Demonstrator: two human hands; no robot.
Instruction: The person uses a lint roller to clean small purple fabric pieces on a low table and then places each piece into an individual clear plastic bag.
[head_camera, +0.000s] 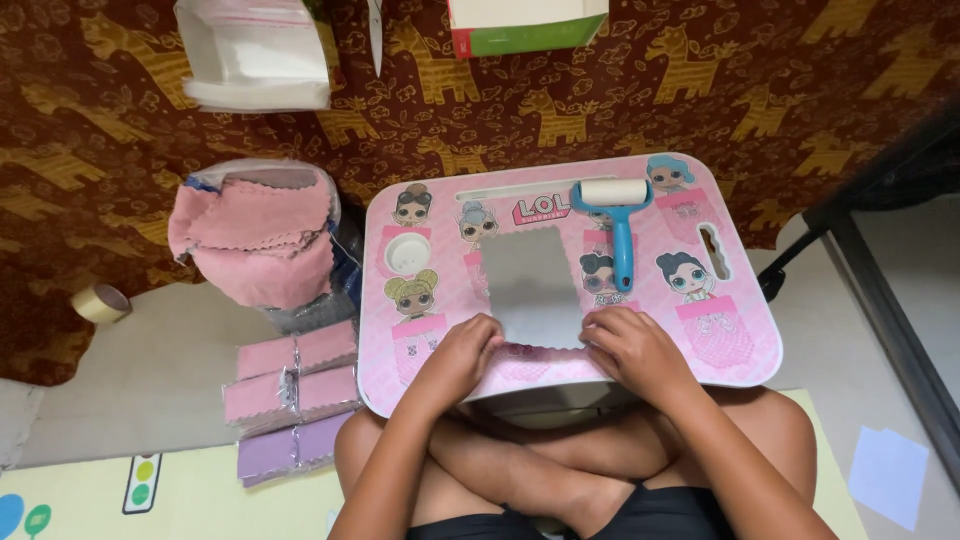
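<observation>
Crossed bare legs (560, 470) fill the bottom of the view, and just above them both hands are down on the small pink cartoon-printed lap surface (745, 350). Left hand (462, 352) sits with fingers (487, 327) curled, tips pressing the lower left corner of a thin grey scallop-edged cloth rectangle (530, 285); right hand (632, 345) mirrors it, fingers (603, 322) bent and pinning the lower right corner. That cloth lies flat between and just beyond the fingertips, and it looks light, soft and floppy, likely to slide on the smooth top, so the corners or the wavy edge seem the best places to pinch it. Just beyond the right fingers rests a blue-handled lint roller with a pale roll (618, 215). Out past the left fingers, off the surface, sit flat pink and lilac wrapped cloth packs (292, 400), then a clear bag stuffed with pink cloths (258, 235), and farther left a roll of tape (101, 302).
</observation>
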